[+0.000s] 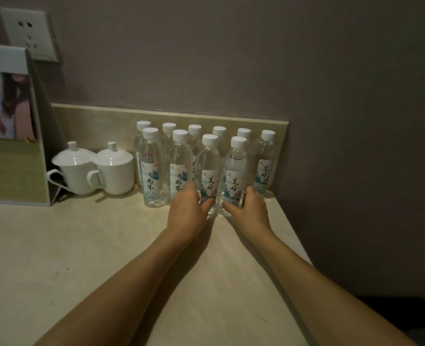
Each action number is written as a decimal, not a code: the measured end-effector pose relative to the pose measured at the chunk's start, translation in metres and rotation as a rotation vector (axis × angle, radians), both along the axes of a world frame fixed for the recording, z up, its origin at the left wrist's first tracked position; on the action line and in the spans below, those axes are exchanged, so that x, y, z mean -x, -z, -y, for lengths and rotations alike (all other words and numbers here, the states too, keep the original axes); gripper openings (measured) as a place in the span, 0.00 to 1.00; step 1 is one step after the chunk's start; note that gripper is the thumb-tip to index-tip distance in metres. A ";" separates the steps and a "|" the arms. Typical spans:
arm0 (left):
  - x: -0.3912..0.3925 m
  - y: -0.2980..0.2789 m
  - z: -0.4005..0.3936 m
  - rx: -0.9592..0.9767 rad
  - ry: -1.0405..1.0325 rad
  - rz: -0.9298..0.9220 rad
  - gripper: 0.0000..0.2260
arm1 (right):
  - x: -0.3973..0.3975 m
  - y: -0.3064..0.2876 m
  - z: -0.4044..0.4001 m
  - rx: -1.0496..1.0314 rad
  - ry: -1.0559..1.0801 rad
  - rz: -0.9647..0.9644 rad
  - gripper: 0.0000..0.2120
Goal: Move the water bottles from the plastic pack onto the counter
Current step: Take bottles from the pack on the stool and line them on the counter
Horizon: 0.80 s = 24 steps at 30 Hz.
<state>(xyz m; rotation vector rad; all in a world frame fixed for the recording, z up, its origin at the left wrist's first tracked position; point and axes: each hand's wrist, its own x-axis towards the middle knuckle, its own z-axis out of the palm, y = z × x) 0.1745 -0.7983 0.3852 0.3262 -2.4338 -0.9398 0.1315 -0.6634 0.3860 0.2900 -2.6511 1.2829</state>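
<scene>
Between both hands, two upright front bottles (209,171) (on the bench (81,245)); left grip (187,211) and right grip (250,211) each hold one.

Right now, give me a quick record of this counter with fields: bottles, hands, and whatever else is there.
bottles: ten capped water bottles upright on the counter, six at the back, four in front
left hand: grips the third front bottle
right hand: grips the fourth front bottle
other: two white lidded cups, a card stand, a wall socket
plastic pack: not in view
</scene>
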 end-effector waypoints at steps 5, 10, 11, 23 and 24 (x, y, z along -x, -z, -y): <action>0.004 -0.003 0.002 0.002 0.002 0.037 0.14 | 0.001 -0.001 0.000 0.025 -0.010 0.014 0.24; 0.007 -0.003 0.003 0.025 -0.008 0.028 0.14 | 0.003 -0.003 0.004 0.038 -0.001 0.034 0.25; 0.007 -0.003 0.003 0.033 -0.013 0.023 0.14 | 0.004 -0.003 0.005 0.034 -0.001 0.034 0.25; 0.013 -0.007 0.003 0.075 -0.031 0.088 0.13 | 0.012 0.002 0.015 0.016 0.031 -0.001 0.26; 0.014 -0.007 0.003 0.087 -0.036 0.097 0.13 | 0.013 0.002 0.016 0.011 0.035 -0.006 0.26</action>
